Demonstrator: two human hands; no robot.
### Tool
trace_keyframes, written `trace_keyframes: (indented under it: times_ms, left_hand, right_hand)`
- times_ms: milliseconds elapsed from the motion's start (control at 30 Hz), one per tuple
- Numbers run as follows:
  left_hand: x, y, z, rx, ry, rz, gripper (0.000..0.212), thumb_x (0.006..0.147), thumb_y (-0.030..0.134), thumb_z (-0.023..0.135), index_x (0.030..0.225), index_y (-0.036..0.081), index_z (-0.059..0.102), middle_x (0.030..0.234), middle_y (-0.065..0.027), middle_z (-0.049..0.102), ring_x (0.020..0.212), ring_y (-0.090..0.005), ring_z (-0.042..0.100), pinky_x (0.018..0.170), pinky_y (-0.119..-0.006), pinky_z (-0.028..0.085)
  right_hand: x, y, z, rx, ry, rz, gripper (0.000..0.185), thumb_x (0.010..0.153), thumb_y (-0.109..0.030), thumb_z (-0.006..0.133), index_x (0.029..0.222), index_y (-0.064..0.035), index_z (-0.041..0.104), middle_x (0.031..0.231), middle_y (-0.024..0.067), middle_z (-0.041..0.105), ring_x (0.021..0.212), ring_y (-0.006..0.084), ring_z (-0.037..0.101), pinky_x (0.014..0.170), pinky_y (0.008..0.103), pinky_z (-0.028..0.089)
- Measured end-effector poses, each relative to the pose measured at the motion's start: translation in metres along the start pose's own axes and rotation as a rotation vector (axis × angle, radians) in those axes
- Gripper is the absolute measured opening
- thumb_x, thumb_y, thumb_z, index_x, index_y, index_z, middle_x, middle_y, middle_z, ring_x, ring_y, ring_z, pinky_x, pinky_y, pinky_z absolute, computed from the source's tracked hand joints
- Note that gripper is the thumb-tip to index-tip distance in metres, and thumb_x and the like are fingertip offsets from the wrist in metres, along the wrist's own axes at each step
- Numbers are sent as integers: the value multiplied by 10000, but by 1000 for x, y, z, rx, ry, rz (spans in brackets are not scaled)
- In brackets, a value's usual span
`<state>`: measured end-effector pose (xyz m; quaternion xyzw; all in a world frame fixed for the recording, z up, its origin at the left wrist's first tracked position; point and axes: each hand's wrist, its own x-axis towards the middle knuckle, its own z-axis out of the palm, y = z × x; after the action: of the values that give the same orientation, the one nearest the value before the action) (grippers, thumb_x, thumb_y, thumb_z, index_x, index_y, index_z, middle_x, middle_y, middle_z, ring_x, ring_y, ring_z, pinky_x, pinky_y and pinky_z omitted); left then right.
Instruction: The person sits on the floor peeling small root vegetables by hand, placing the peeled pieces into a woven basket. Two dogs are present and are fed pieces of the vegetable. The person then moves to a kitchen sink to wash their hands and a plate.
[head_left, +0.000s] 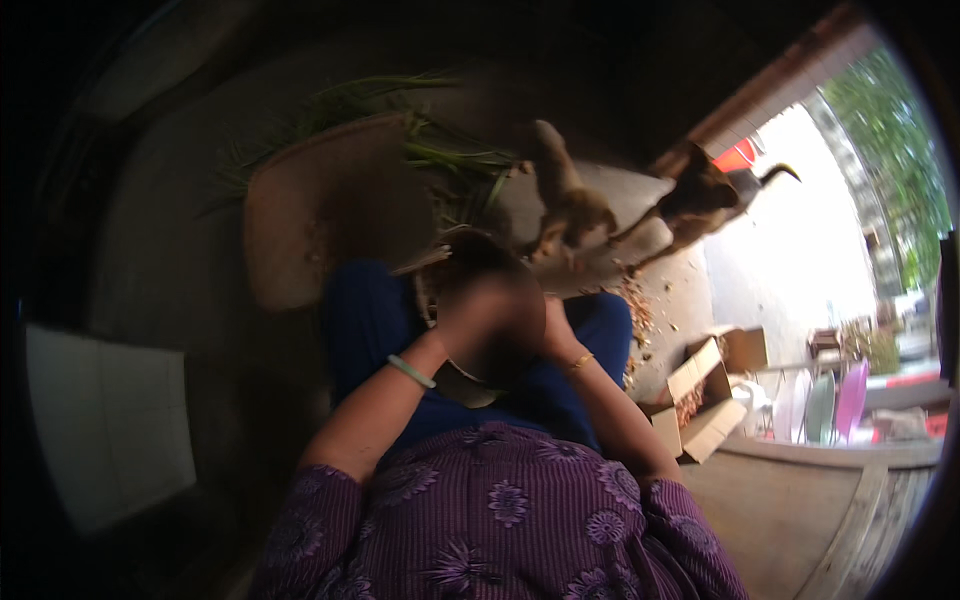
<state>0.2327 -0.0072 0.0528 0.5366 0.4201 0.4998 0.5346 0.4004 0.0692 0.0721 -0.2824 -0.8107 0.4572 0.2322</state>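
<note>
A dark round container (469, 391) sits between my knees, its middle blurred and its contents hard to make out. My left hand (480, 307), below a pale green bangle, reaches over the container; a dark blur covers its fingers. At the container's right side is my right hand (556, 326), below a gold-coloured bracelet, with its fingertips hidden. Whether either hand grips something cannot be told. Thin pale stalks (427, 259) stick out at the container's upper left edge.
Beyond my left knee lies a large shallow tray (281, 217), with long green leafy stalks (457, 154) behind it. Two dogs, one light brown (562, 180) and one darker (697, 199), stand ahead to the right. Reddish scraps (637, 307) litter the floor near an open cardboard box (712, 435).
</note>
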Motion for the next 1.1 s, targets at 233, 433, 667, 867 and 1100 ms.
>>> trace_keyframes:
  times_ms: [233,433,667,867,1100]
  left_hand:
    - [21,-44,3,92,98,37,281,910,103,444,1180,40,493,1112,-85,537,1012,-183,527,869,-304,440]
    - [17,-26,0,-619,125,-368,247,931,152,446,1154,60,499,1057,-49,539,943,-141,531,798,-277,454]
    - [15,-7,23,-252,249,-259,236,962,281,434,1051,77,512,942,14,523,869,-65,492,761,-219,416]
    - [13,-14,26,-351,337,-244,203,961,269,434,975,78,502,817,23,494,759,-68,475,683,-230,415]
    - [15,-43,19,51,536,-41,193,945,195,442,823,60,506,739,-6,488,710,-77,432,641,-262,401]
  right_hand:
    - [2,39,17,-37,-44,-159,387,877,-83,477,1255,-18,427,1215,95,483,1112,160,468,959,281,382]
    - [-3,-8,5,-197,166,-72,329,745,-158,646,1025,-12,555,995,165,588,926,281,569,814,356,456]
    - [4,-13,-7,-182,205,-4,216,722,-171,640,823,6,566,756,200,619,716,360,605,631,402,491]
    - [4,-20,-1,-74,207,88,228,746,-186,632,851,0,554,755,202,617,720,360,609,632,398,489]
    - [8,-25,9,151,135,197,164,818,-159,616,857,-23,534,748,69,561,705,109,488,645,278,443]
